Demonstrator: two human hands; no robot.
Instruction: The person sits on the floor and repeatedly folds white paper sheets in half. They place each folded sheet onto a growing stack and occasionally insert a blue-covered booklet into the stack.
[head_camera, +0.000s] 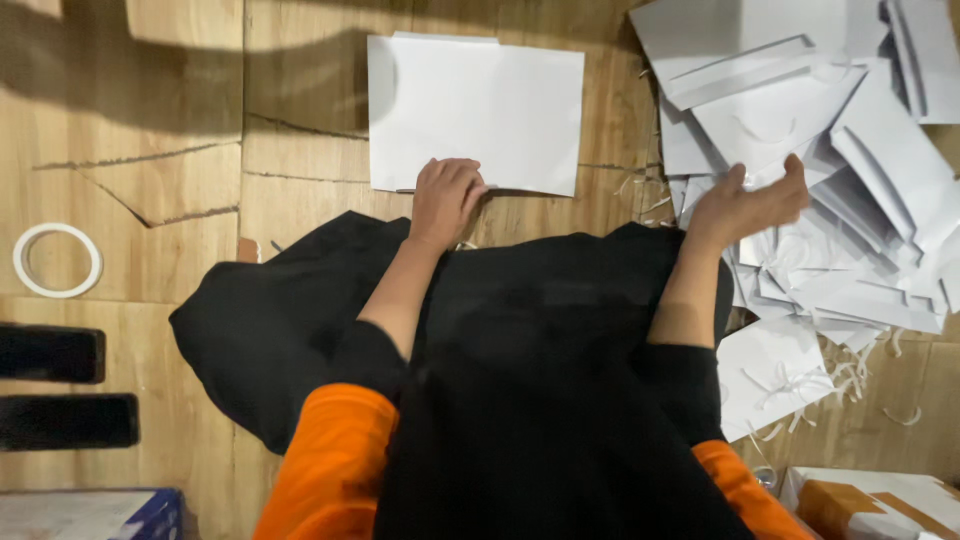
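white sheet (475, 110) under left hand (445, 200)

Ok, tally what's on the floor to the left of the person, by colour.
White tape ring: 1
Black blocks: 2
Blue-and-white box: 1
Total: 4

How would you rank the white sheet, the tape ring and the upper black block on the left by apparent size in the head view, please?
1. white sheet
2. upper black block
3. tape ring
The last two look close; the block is cut by the frame edge.
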